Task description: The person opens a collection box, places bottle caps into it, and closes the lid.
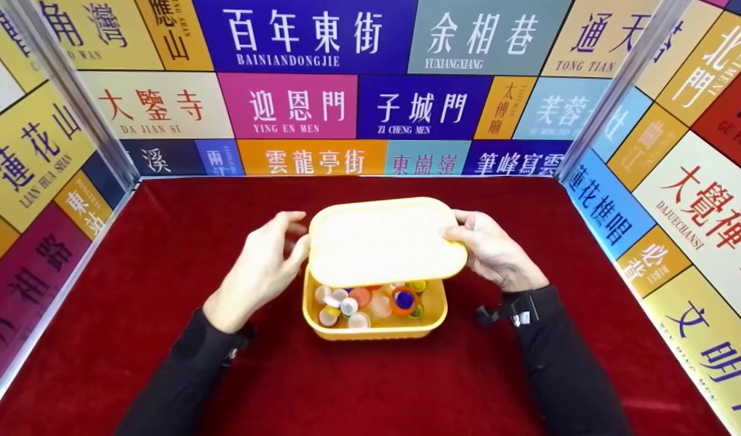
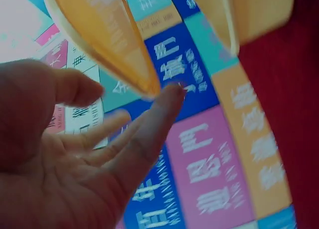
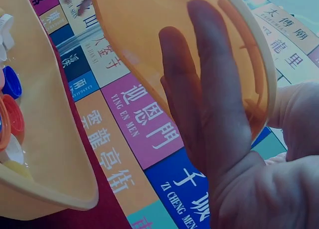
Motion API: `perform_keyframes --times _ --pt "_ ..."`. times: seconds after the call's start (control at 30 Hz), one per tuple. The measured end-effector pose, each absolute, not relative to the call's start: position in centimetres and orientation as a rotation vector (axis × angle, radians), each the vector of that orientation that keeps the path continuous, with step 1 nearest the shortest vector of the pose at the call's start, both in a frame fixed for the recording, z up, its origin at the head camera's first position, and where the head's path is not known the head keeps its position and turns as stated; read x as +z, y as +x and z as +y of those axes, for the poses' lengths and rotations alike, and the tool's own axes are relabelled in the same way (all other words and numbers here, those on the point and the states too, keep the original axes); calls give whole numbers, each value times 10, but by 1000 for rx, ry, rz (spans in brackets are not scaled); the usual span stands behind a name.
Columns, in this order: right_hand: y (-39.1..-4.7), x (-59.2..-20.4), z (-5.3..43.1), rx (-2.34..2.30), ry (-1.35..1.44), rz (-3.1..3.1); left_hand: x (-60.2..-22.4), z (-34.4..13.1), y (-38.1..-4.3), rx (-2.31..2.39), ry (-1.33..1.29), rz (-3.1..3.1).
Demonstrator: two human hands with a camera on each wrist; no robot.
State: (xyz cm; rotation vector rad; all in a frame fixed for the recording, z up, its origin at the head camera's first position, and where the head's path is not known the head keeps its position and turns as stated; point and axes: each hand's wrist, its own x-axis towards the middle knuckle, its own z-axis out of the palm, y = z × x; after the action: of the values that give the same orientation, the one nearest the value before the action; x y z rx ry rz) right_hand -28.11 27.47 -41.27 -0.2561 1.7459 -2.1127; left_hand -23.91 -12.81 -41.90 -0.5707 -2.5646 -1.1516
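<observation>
A yellow lid [image 1: 387,242] is held above a yellow plastic box [image 1: 376,332], covering the box's rear part from the head view. My right hand [image 1: 494,248] pinches the lid's right end, thumb on top; the right wrist view shows its fingers [image 3: 219,74] spread along the underside. My left hand [image 1: 262,266] is beside the lid's left end, thumb and fingers apart and bent loosely. In the left wrist view a small gap shows between those fingers [image 2: 144,134] and the lid [image 2: 107,44]. Several bottle caps [image 1: 359,297], white, red, orange, blue and yellow, lie in the box.
The box stands on a dark red cloth [image 1: 370,387]. Panels with Chinese place names [image 1: 285,106] rise at the back and both sides, joined by metal corner posts [image 1: 82,91]. Black straps with small devices [image 1: 518,313] sit at the sleeve cuffs.
</observation>
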Motion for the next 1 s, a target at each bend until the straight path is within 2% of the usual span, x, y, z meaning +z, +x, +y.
perform_keyframes --times 0.2,0.53,1.0 --pt "-279 -416 266 -2020 -262 1809 -422 -130 -238 -1530 -352 -2737" --pt "-272 -415 264 -1484 -164 2259 -429 -127 -235 -1451 -318 -2863" --pt "-261 -416 266 -1206 -241 2410 -431 -126 -230 -1446 -336 -2915"
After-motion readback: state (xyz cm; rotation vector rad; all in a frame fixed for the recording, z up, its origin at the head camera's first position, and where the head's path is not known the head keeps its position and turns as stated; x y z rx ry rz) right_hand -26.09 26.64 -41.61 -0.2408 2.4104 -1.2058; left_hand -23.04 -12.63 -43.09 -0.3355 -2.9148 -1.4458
